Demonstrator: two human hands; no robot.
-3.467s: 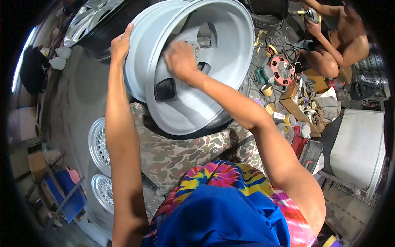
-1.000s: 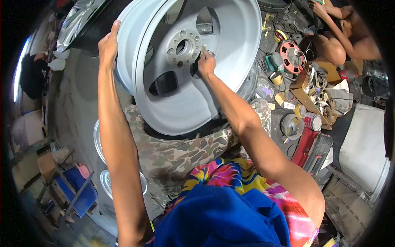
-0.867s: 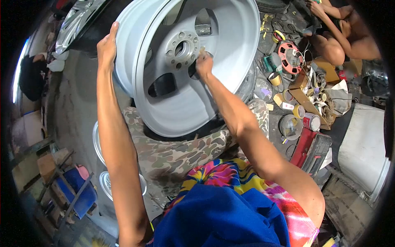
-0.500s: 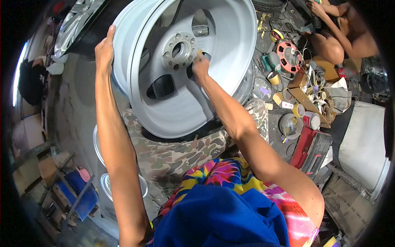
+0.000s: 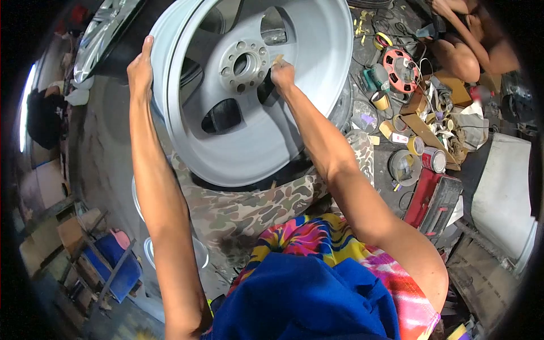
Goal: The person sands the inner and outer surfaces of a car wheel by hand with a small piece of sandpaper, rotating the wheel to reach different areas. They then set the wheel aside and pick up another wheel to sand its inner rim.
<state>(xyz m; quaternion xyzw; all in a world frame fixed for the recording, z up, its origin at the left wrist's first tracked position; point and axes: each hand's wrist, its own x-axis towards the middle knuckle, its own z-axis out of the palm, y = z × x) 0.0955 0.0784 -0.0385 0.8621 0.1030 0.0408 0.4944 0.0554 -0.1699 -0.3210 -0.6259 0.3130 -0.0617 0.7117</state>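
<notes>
A large grey wheel rim (image 5: 243, 164) stands tilted in front of me, its hub and spoke openings facing me. My left hand (image 5: 140, 69) grips its outer left edge, thumb pointing up along the barrel and the other fingers mostly hidden. Inside the rim, just right of the hub holes, my right hand (image 5: 282, 75) is closed against a spoke. A small tan piece of sandpaper (image 5: 277, 59) pokes out from its fingers. Camouflage cloth (image 5: 249, 215) lies beneath the rim, across my lap.
At right lie a red cable reel (image 5: 401, 71), a green sander (image 5: 376, 78), tape rolls (image 5: 415, 145), a paint can (image 5: 434, 160) and a red toolbox (image 5: 433, 204). Another person (image 5: 462, 59) crouches at the upper right. A blue chair (image 5: 116, 266) lies at lower left.
My right hand has shifted slightly up and right along the spoke beside the hub. My left hand keeps its hold, and the rim appears slightly further left.
</notes>
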